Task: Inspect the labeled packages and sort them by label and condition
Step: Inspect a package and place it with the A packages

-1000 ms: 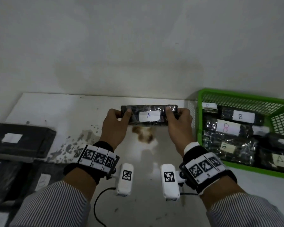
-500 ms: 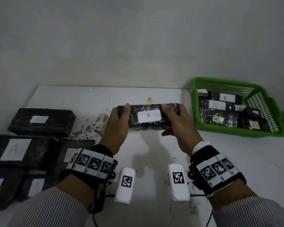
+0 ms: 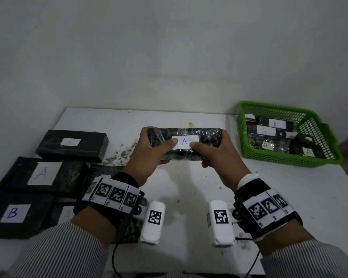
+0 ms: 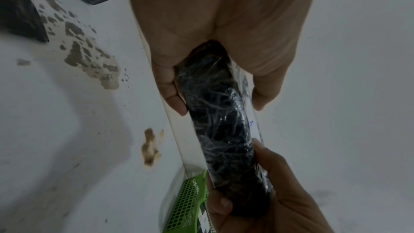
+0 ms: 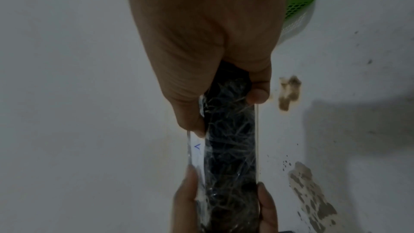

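A black package (image 3: 207, 137) wrapped in crinkled clear film, with a white label reading A, is held above the table's middle. My left hand (image 3: 151, 155) grips its left end, thumb on the label's left edge. My right hand (image 3: 217, 157) grips its right end, thumb on the label's right edge. In the left wrist view the package (image 4: 224, 130) runs between my left hand (image 4: 215, 93) and the right hand below. In the right wrist view the package (image 5: 230, 148) shows its narrow side, my right hand (image 5: 226, 107) around its near end.
A green mesh basket (image 3: 289, 159) at the right holds several wrapped packages labelled A and B. Several flat black packages lie at the left, among them one labelled A (image 3: 42, 175) and one labelled B (image 3: 14, 213). The white table (image 3: 189, 185) has worn, stained patches.
Both hands have drawn the package nearer and tilted its label face up towards me; the thumbs have slid inward onto the label's edges. The head view has widened to show more packages at the left.
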### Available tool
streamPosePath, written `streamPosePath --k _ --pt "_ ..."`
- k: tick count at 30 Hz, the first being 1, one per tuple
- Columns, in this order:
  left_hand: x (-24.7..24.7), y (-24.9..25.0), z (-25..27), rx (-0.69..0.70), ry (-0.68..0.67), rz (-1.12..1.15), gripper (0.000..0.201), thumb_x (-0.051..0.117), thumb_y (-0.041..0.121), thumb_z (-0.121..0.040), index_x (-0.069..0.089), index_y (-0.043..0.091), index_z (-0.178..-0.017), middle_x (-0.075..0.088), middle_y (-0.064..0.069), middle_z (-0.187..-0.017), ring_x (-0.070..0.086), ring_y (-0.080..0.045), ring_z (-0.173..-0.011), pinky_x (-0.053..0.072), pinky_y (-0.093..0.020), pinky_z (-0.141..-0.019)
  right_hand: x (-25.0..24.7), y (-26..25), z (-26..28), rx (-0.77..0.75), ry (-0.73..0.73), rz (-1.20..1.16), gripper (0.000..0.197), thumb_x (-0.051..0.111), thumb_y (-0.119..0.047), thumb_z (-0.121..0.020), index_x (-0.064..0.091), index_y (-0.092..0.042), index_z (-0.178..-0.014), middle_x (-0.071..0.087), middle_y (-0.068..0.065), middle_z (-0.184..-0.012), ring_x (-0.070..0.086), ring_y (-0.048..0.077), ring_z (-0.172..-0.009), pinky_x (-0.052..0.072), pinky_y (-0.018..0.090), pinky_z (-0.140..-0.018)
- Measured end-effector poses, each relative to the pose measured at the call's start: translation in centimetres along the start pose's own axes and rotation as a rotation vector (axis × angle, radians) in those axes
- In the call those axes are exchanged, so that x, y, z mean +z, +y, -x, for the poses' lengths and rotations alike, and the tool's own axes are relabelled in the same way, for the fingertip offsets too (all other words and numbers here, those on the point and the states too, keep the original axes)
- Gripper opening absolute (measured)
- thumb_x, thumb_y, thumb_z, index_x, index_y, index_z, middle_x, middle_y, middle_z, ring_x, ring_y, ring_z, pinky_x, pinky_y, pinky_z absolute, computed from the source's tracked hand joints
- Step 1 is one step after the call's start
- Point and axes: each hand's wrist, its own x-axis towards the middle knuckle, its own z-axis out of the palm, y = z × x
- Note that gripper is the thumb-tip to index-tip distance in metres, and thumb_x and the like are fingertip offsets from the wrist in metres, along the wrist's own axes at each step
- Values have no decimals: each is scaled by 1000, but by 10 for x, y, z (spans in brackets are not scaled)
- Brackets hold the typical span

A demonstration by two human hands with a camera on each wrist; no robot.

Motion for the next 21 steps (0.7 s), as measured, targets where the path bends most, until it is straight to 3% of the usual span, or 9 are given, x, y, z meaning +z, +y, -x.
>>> streamPosePath --k 8,12,15,18,21 --pt "31 5 3 -10 49 38 26 72 28 -94 49 28 -107 71 2 -105 74 -26 -97 64 -42 -77 -30 -8 -10 -10 -60 81 57 90 -21 -77 50 -15 -118 71 9 -105 66 17 -76 48 35 -57" --pt "53 5 5 27 100 64 22 70 29 -96 49 26 -105 68 -1 -102 72 -24 -92 64 -43 -73 -41 -12 -19 2 21 16 37 81 -40 -86 56 -19 -104 72 7 -95 63 22 -73 44 33 -52" --pt "65 5 4 9 177 77 21 65 39 -97 52 25 -105 69 -3 -101 74 -24 -89 64 -41 -70 -44 -14 -23 -48 47 36 31 77 -41 -90 56 -19 -96 70 8 -90 60 21 -68 42 32 -48" --pt "69 4 -1 62 227 13 18 60 40 -100 52 25 -103 69 -3 -102 73 -24 -94 64 -36 -67 -47 -12 -27 -54 40 53 36 74 -45 -91 58 -17 -105 72 10 -97 62 19 -71 44 32 -49" --pt "68 7 -6 30 219 0 19 52 45 -103 52 26 -100 69 -1 -100 73 -22 -94 64 -38 -70 -48 -9 -29 -44 36 85 38 66 -49 -96 55 -15 -110 69 11 -101 59 20 -74 46 34 -53"
